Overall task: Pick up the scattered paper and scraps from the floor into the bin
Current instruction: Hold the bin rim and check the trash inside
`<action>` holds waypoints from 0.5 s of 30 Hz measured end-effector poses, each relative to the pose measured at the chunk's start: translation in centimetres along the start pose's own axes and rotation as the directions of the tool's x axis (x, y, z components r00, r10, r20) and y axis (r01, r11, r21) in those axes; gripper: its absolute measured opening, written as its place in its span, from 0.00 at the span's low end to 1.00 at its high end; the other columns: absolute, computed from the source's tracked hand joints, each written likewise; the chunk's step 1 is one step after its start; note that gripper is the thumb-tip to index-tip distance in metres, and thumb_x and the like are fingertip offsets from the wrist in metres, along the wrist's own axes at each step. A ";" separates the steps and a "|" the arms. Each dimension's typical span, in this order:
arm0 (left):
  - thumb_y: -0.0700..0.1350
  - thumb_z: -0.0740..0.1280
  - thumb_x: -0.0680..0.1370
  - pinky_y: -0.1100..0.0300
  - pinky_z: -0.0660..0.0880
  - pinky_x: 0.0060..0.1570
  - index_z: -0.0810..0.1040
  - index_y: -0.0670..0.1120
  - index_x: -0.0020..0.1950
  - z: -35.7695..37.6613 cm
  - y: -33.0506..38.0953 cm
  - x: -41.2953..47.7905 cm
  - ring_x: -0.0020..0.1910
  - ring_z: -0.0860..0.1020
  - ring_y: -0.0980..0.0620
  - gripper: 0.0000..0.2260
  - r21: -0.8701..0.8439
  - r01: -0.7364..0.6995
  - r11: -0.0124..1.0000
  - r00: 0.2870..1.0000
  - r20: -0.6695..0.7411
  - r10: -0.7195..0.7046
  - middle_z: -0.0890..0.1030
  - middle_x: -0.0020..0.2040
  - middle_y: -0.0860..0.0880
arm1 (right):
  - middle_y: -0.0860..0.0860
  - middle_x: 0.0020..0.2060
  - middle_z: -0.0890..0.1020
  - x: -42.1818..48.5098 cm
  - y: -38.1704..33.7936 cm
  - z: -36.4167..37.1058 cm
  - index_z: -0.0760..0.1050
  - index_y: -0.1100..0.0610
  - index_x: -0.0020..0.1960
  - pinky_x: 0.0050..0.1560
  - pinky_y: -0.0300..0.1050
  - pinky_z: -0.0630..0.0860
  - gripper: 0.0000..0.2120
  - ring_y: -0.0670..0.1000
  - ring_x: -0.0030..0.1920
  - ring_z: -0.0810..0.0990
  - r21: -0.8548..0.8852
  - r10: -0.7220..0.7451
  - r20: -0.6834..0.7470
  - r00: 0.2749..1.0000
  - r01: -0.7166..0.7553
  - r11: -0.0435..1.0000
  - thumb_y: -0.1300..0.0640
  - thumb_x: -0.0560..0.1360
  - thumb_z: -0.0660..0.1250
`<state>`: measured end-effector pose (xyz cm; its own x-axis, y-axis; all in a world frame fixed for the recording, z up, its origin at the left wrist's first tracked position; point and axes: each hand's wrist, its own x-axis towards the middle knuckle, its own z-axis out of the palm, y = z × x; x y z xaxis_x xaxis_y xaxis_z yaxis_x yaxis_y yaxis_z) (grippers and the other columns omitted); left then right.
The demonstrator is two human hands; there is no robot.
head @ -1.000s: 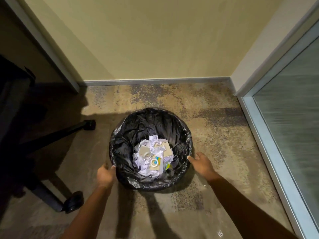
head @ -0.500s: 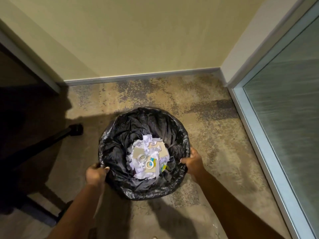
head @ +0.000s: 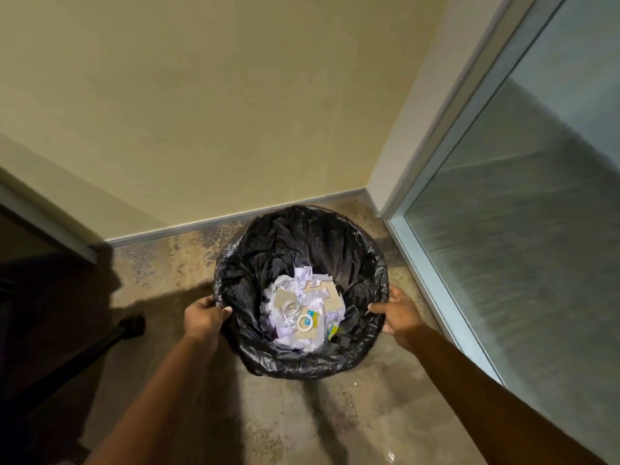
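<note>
Nearest me, two bare forearms ran up from the bottom edge of the frame toward the centre. The left hand (head: pixel 204 316) was clamped on the near-left rim of the bin (head: pixel 375 263), fingers curled over the black liner (head: pixel 268 250) and pinching it against the edge. The right hand (head: pixel 399 312) gripped the opposite rim at centre right, thumb laid along the plastic and fingers wrapped down the outside.

A second before, both hands had only been hovering beside the rim, and the bin had stood out in the open floor; half a second later they had closed on it. By this moment the bin sat much nearer the corner, close to the skirting board (head: pixel 214 223) at the foot of the far wall, so I judged it was being carried or slid back to its place.

Inside it, in the middle of the frame, lay the paper and scraps (head: pixel 292 297): crumpled white sheets, tan card pieces, two tape rings (head: pixel 304 322) and a blue-and-yellow bit. The floor (head: pixel 385 380) around it showed no litter that I could see, which suggested the gathering was done and only the putting away remained.

At lower left a chair leg (head: pixel 110 337) stretched through shadow. On the right, a frosted glass panel (head: pixel 520 246) rose to the upper corner.
</note>
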<state>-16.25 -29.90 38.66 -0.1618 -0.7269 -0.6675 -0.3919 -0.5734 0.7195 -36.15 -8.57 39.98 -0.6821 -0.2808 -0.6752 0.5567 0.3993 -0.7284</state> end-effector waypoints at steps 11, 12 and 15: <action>0.28 0.62 0.77 0.52 0.73 0.44 0.71 0.40 0.40 10.7 9.7 1.0 0.51 0.72 0.46 0.10 0.045 -0.003 0.999 0.994 0.106 -0.001 0.74 0.41 0.44 | 0.50 0.34 0.81 5.4 -8.3 -6.1 0.71 0.58 0.59 0.32 0.44 0.79 0.20 0.45 0.23 0.80 0.075 -0.006 -0.024 1.000 0.007 0.997 0.75 0.71 0.61; 0.28 0.62 0.77 0.53 0.71 0.48 0.69 0.42 0.37 11.9 10.4 1.5 0.51 0.71 0.46 0.13 0.047 0.002 0.999 0.994 0.112 -0.007 0.73 0.38 0.46 | 0.50 0.36 0.80 6.4 -9.0 -6.6 0.70 0.56 0.57 0.26 0.40 0.78 0.20 0.43 0.22 0.80 0.081 -0.002 -0.032 0.999 0.004 0.997 0.76 0.71 0.61; 0.28 0.62 0.77 0.52 0.71 0.51 0.69 0.43 0.36 15.6 11.9 3.5 0.51 0.72 0.46 0.14 0.059 0.002 0.998 0.992 0.129 -0.009 0.73 0.38 0.46 | 0.52 0.34 0.81 9.4 -11.2 -7.5 0.69 0.57 0.54 0.17 0.34 0.73 0.19 0.44 0.22 0.80 0.098 -0.009 -0.038 0.999 0.013 0.995 0.77 0.72 0.59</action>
<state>-35.62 -33.41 41.90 -0.2738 -0.6665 -0.6934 -0.4452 -0.5512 0.7057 -52.35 -9.15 42.61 -0.7047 -0.2514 -0.6635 0.5917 0.3079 -0.7451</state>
